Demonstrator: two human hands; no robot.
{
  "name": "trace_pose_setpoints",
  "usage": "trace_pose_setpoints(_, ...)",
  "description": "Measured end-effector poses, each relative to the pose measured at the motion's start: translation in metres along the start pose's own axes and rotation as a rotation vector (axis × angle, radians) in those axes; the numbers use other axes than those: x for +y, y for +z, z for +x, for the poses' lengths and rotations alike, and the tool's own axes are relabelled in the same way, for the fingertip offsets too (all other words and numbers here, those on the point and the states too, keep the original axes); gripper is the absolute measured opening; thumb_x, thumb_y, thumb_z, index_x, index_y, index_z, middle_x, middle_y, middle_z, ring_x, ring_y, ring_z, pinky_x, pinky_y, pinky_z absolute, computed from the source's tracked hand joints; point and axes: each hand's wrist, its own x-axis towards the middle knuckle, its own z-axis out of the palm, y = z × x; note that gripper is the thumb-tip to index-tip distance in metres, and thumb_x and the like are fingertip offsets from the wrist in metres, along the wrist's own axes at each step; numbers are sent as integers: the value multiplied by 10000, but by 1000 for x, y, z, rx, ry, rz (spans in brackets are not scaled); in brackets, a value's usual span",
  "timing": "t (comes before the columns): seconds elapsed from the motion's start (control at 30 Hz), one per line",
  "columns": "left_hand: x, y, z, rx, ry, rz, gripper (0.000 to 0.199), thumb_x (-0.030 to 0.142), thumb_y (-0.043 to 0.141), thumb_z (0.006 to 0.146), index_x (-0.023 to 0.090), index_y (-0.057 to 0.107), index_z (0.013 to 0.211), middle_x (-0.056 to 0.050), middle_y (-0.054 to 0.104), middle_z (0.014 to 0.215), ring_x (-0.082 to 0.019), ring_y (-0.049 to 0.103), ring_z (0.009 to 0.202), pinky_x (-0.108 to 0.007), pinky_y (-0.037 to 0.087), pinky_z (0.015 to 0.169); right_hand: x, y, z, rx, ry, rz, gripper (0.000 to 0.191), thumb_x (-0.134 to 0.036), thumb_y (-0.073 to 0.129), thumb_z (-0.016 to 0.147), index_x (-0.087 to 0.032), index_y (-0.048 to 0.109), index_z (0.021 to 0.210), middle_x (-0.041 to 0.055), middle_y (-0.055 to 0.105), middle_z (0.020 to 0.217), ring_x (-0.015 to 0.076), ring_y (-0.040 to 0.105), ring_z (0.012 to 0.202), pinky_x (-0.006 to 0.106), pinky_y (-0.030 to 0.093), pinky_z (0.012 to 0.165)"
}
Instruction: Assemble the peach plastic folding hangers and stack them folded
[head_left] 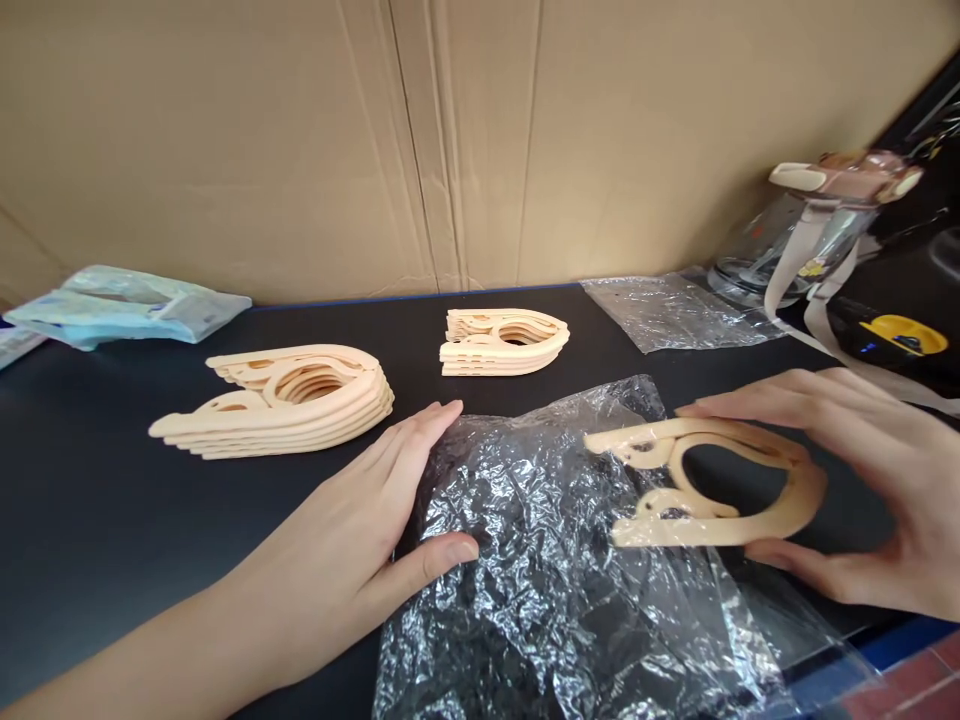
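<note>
My right hand grips a beige folding hanger, folded up, with the thumb on its near side and the fingers on its far side. The hanger's two tips point left, over the right part of a crinkled clear plastic bag. Whether those tips are on the film or inside it, I cannot tell. My left hand lies on the bag's left edge, fingers stretched out and thumb apart. Beyond that hand is a stack of several folded hangers. A smaller stack of folded hangers sits farther back, in the middle.
A cardboard wall rises behind the black table. Back left lies a blue-and-white soft pack. Another clear bag lies back right, near a clear bottle with a pinkish lid and a strap.
</note>
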Motion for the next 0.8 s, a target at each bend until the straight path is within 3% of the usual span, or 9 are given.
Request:
trace_pose_setpoints(0.13, -1, 1, 0, 2, 7, -10, 743, 658, 422, 970, 252, 231, 1562, -93, 432, 1581, -337, 456, 1412, -497, 396, 1161, -13, 18, 26, -112, -169, 106, 625, -478, 689, 810, -279, 465, 1358, 88, 710, 1111, 318, 661, 981, 466, 580, 740)
trace_pose_setpoints(0.3, -1, 2, 0, 5, 21, -4, 750, 659, 420, 970, 247, 224, 1566, -89, 416, 1594, -327, 439, 1429, -483, 398, 1166, -19, 35, 38, -161, -152, 179, 729, -546, 695, 832, -272, 392, 1435, 99, 686, 1197, 332, 654, 1051, 479, 548, 806)
trace_pose_setpoints(0.47, -1, 3, 0, 10, 30, 5, 752, 662, 446, 963, 258, 231, 1560, -73, 411, 1599, -308, 427, 1442, -471, 389, 1178, -5, 27, 28, -164, -92, 133, 685, -555, 677, 841, -307, 434, 1431, 86, 656, 1279, 340, 642, 1072, 506, 548, 829)
trace_pose_setpoints(0.57, -1, 3, 1, 13, 31, 6, 775, 675, 478, 944, 256, 245, 1553, -81, 418, 1594, -319, 429, 1439, -487, 389, 1176, 3, 21, 24, -204, -63, 174, 567, -499, 656, 862, -358, 485, 1384, 47, 676, 1250, 318, 654, 1057, 488, 563, 816)
trace_pose_setpoints(0.8, -2, 4, 2, 14, 49, 27, 793, 676, 489, 939, 253, 223, 1555, -75, 405, 1602, -308, 417, 1446, -467, 390, 1176, -3, 35, 34, -177, -33, 273, 627, -455, 672, 883, -358, 423, 1450, 40, 721, 1159, 304, 660, 1086, 502, 542, 879)
